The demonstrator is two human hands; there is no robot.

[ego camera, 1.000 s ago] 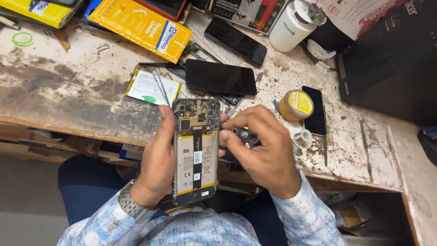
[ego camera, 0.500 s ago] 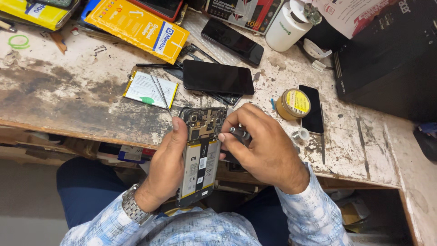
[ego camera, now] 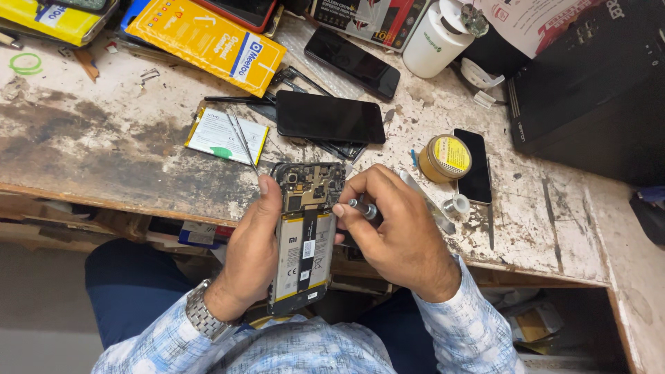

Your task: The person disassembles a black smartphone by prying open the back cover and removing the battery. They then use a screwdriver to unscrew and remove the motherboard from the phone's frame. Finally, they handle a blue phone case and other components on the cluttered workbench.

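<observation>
Opened phone (ego camera: 305, 239): back cover off, battery and circuit board showing; it is held upright over the near edge of the workbench (ego camera: 104, 159), above the person's lap.
Left hand (ego camera: 249, 256): wrapped around the phone's left side from behind, thumb lying along its edge, fingers closed on it.
Right hand (ego camera: 402, 239): curled shut around a small screwdriver (ego camera: 364, 208), its metal tip pointing at the phone's right edge beside the board.
Just behind: a dark phone (ego camera: 330, 117) lies screen-up on the bench, a white battery (ego camera: 226, 135) to its left with tweezers (ego camera: 242, 142) across it.
To the right: a round yellow tin (ego camera: 445, 157) beside another black phone (ego camera: 476, 166).
Far back: yellow package (ego camera: 208, 41), white bottle (ego camera: 436, 38).
</observation>
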